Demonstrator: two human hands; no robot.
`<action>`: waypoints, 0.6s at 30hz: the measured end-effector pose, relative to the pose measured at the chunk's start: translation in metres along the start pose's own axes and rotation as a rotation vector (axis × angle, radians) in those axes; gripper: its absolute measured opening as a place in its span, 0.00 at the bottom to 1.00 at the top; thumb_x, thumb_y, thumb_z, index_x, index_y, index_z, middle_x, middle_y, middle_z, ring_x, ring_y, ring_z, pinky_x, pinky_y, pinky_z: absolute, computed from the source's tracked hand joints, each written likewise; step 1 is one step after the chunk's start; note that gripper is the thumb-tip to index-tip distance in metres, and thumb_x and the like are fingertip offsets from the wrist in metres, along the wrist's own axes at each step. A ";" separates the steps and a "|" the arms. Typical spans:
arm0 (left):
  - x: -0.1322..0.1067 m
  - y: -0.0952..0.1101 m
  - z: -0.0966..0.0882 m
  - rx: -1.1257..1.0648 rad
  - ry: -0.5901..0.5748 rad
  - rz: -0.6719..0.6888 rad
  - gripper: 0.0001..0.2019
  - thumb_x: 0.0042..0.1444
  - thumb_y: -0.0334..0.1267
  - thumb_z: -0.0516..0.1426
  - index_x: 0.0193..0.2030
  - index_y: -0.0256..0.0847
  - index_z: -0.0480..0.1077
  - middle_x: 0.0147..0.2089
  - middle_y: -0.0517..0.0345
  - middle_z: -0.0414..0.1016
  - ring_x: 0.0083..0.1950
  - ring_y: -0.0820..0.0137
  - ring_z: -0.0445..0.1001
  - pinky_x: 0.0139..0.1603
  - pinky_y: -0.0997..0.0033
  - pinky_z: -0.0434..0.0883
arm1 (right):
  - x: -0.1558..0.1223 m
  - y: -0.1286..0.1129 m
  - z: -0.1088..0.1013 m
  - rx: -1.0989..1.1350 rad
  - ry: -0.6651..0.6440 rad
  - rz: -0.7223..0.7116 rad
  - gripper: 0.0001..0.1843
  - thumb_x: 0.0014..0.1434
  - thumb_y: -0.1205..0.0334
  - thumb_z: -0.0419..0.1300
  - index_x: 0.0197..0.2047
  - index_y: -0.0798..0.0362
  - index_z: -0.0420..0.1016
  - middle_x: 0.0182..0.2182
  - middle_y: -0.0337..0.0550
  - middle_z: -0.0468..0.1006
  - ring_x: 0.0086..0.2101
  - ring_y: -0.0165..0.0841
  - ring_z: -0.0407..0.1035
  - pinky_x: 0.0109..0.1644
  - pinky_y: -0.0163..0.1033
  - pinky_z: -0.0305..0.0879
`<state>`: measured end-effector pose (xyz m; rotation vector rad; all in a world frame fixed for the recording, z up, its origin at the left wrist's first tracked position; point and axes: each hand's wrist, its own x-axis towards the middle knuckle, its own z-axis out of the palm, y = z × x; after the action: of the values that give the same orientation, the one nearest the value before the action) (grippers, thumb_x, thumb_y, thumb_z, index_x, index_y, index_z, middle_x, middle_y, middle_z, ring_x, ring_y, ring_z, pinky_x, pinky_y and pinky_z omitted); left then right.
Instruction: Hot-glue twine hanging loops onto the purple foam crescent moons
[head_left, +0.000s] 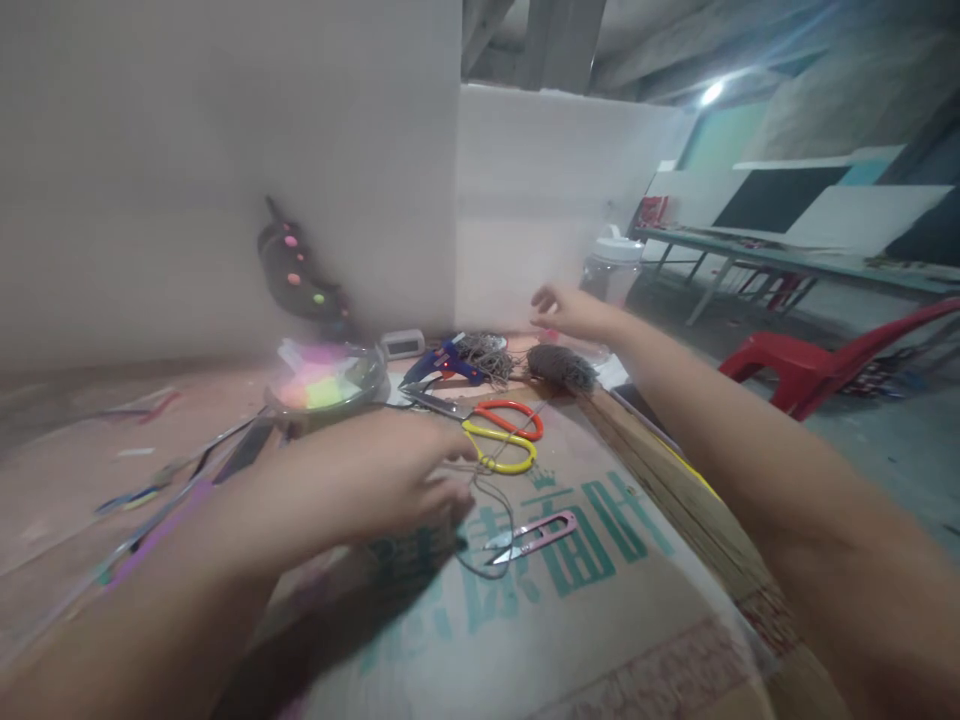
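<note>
My left hand [424, 470] is over the printed board, its fingers curled around a thin strand of grey yarn [511, 500]. The strand loops down past a pink-handled thread snip [536, 535] and up over large scissors [502, 435] with one red and one yellow handle. My right hand [570, 312] is raised beyond the grey yarn ball [559, 368], near a clear jar with a white lid [615, 262]. Its fingers are loosely bent and apart, with nothing visible in them. Both hands are somewhat blurred.
A blue glue gun [446, 362] lies by tangled grey yarn [486, 355]. Left of it stands a clear bowl [360, 385] with bright pieces, near a dark dotted shape [296, 265]. White panels [525, 190] wall the back. A red chair [795, 370] stands right.
</note>
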<state>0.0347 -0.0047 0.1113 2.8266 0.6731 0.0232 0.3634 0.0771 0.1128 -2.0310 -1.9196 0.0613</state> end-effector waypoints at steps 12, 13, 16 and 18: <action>0.171 -0.031 0.064 0.336 0.156 -0.024 0.18 0.61 0.37 0.50 0.56 0.38 0.69 0.55 0.46 0.75 0.54 0.62 0.73 0.56 0.64 0.64 | -0.054 0.047 0.052 -0.181 0.097 0.108 0.40 0.57 0.52 0.57 0.69 0.54 0.49 0.58 0.64 0.63 0.51 0.53 0.68 0.51 0.49 0.63; 0.179 -0.033 0.067 0.344 0.173 -0.061 0.19 0.63 0.38 0.48 0.57 0.36 0.68 0.56 0.44 0.74 0.55 0.60 0.72 0.58 0.61 0.62 | -0.055 0.049 0.044 -0.191 0.111 0.134 0.40 0.57 0.51 0.56 0.69 0.55 0.49 0.58 0.64 0.64 0.50 0.53 0.68 0.50 0.49 0.64; 0.197 -0.038 0.069 0.365 0.191 -0.186 0.21 0.64 0.42 0.47 0.55 0.29 0.69 0.54 0.34 0.73 0.55 0.54 0.72 0.60 0.51 0.59 | -0.058 0.055 0.024 -0.211 0.079 0.177 0.38 0.57 0.48 0.55 0.66 0.58 0.54 0.56 0.63 0.68 0.49 0.50 0.69 0.49 0.46 0.64; 0.205 -0.040 0.067 0.368 0.167 -0.252 0.21 0.62 0.43 0.49 0.52 0.28 0.71 0.52 0.30 0.74 0.54 0.51 0.72 0.59 0.48 0.59 | -0.061 0.055 0.024 -0.216 0.025 0.163 0.38 0.57 0.46 0.56 0.65 0.59 0.56 0.55 0.63 0.70 0.49 0.48 0.70 0.49 0.44 0.64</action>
<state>0.2054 0.1064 0.0291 3.0827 1.1758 0.1025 0.4048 0.0216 0.0631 -2.3134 -1.8100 -0.1363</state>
